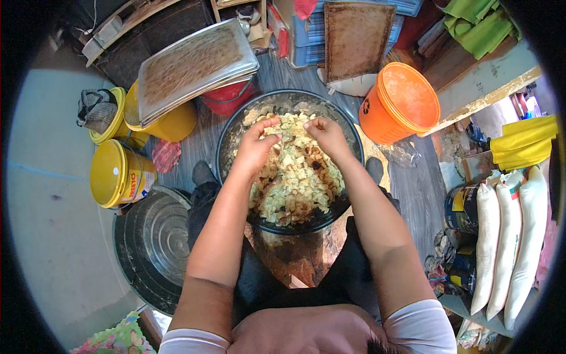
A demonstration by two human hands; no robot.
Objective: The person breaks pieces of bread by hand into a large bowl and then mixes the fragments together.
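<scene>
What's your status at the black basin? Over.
Left hand, thumb and fingers parted; right hand curled, grip unclear. Both at pale pieces in black basin. Orange bucket beside rim, right side.

A bakery-like workroom with stacked trays [194, 68], buckets [401, 100], plump sacks [508, 248].

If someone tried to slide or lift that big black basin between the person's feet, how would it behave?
The black basin would probably feel heavy, being wide and well loaded with small pieces. Its broad, round shape suggests it wouldn't tip easily. The pieces look loose, so a sharp jolt might shift or spill some.
</scene>
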